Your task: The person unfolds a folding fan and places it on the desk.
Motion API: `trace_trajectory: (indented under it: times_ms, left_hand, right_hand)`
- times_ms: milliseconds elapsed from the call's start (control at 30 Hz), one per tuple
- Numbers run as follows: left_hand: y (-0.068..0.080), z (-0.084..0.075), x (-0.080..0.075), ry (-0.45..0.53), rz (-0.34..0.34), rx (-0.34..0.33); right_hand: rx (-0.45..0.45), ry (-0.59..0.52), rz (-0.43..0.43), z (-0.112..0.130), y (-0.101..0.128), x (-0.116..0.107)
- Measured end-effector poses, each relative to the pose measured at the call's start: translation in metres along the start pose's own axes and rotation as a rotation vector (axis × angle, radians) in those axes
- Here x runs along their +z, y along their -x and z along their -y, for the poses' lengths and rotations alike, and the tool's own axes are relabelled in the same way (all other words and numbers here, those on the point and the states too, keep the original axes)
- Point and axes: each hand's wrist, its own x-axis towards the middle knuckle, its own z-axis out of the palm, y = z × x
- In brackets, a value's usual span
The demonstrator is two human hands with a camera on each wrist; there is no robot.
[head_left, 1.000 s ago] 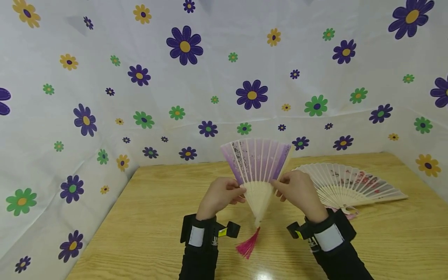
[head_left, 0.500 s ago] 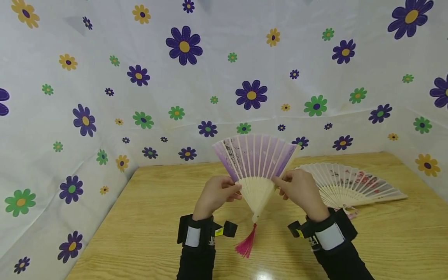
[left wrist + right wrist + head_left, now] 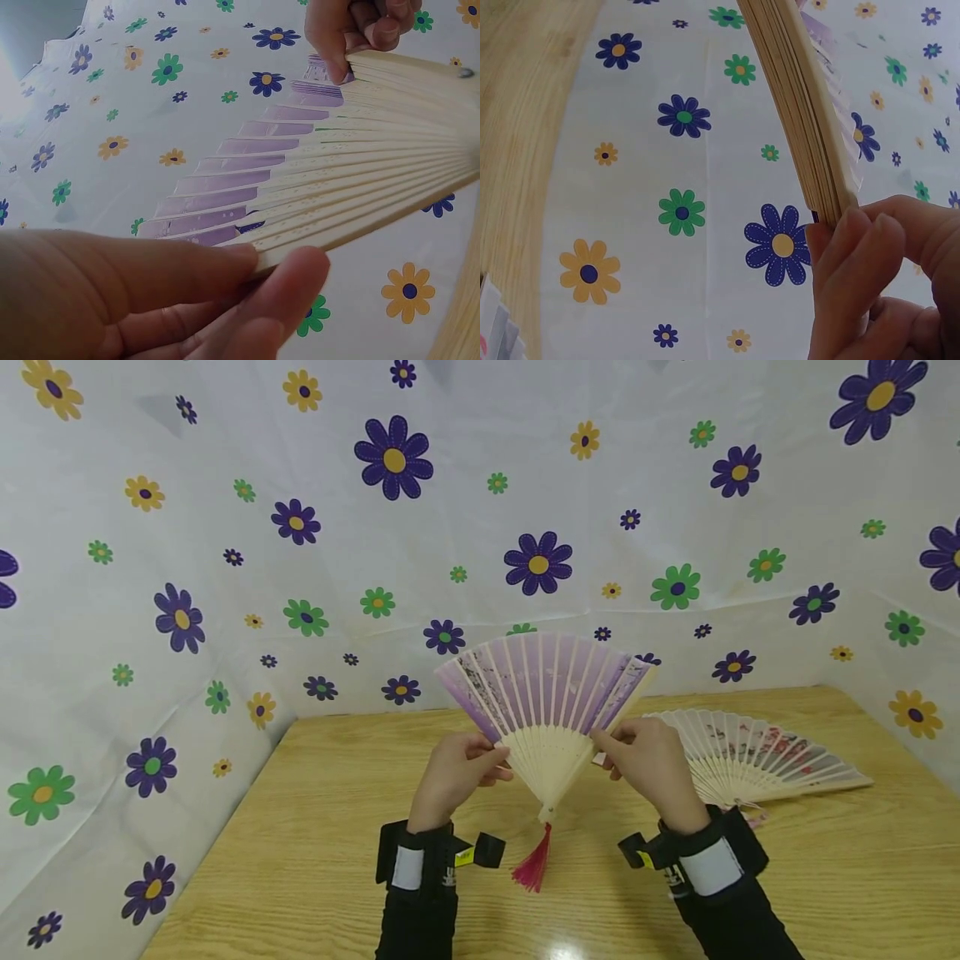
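Observation:
Raised above the table is a purple folding fan [image 3: 547, 685], partly spread, with pale ribs and a pink tassel [image 3: 532, 860] hanging from its pivot. My left hand [image 3: 457, 772] pinches the left outer rib between thumb and finger, seen closely in the left wrist view, where the ribs [image 3: 360, 150] splay apart. On the other side my right hand [image 3: 648, 760] pinches the right edge. The right wrist view shows a stack of ribs [image 3: 799, 105] still bunched together in the right hand's grip [image 3: 877, 277].
A second folding fan [image 3: 772, 752], white with red flowers, lies spread on the wooden table [image 3: 322, 810] to the right, partly behind my right hand. A white flower-printed cloth [image 3: 450, 518] hangs behind the table and along its sides.
The purple fan has spread wider and risen a little. My left hand has moved slightly left and up, the right hand slightly right. The tassel has lifted with the fan.

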Motion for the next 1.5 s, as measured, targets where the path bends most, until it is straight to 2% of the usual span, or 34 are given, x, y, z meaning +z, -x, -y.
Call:
trace_trajectory:
  times_ms: [233,500,1100,1367,1500]
  left_hand:
    - [-0.001,0.000,-0.004,0.012,-0.019,0.011]
    - [-0.004,-0.004,-0.009,0.078,-0.052,-0.002]
    - [-0.002,0.000,-0.014,0.133,-0.068,-0.001]
    - [-0.002,0.001,-0.014,0.180,-0.071,-0.005]
    - [-0.002,0.002,-0.013,0.222,-0.101,-0.009]
  right_hand:
    - [0.017,-0.039,-0.012,0.000,-0.003,-0.002]
    - [0.069,-0.117,-0.046,0.000,-0.006,-0.010]
    - [0.102,-0.135,-0.091,-0.003,-0.006,-0.009]
    - [0.102,-0.238,-0.116,-0.008,-0.010,-0.003]
    - [0.133,-0.366,-0.116,-0.011,-0.011,0.000]
